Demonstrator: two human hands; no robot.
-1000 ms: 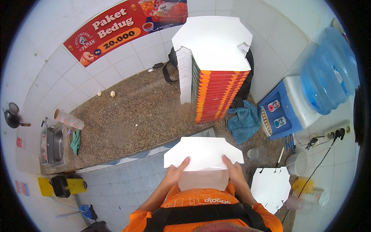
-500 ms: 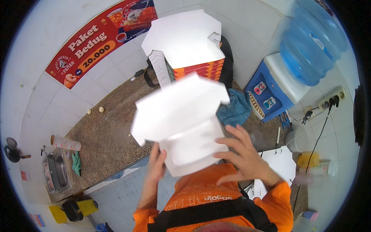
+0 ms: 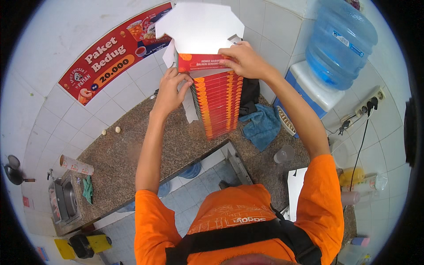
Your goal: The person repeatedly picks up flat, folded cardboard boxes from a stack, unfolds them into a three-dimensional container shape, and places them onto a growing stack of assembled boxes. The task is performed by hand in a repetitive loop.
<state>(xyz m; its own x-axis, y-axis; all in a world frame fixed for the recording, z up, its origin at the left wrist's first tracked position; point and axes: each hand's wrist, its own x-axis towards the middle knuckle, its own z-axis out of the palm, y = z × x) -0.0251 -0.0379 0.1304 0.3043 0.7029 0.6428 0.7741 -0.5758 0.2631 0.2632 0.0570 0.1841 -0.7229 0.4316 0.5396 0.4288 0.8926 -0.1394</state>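
A takeaway box (image 3: pixel 203 62) with a red front panel sits at the top of a tall stack of red-and-orange boxes (image 3: pixel 218 106). Its white lid (image 3: pixel 201 28) stands open, away from me. My left hand (image 3: pixel 171 88) grips the front left corner with bent fingers. At the front right, my right hand (image 3: pixel 243 59) pinches the upper edge of the red panel, thumb in front. The box lies slightly askew on those below it. White flaps show down the left side of the stack.
A blue cloth (image 3: pixel 261 127) and a clear plastic cup (image 3: pixel 284 153) lie right of the stack, near a water dispenser (image 3: pixel 304 95). White card (image 3: pixel 296 190) rests by my right arm. Leftward along the granite counter (image 3: pixel 119 163) are a paper cup stack (image 3: pixel 76 165), green cloth (image 3: pixel 88 190) and sink (image 3: pixel 68 198).
The open white box has gone from in front of my body up onto the stack. Both arms now reach forward, and my right hand, spread beside the box before, now grips its front.
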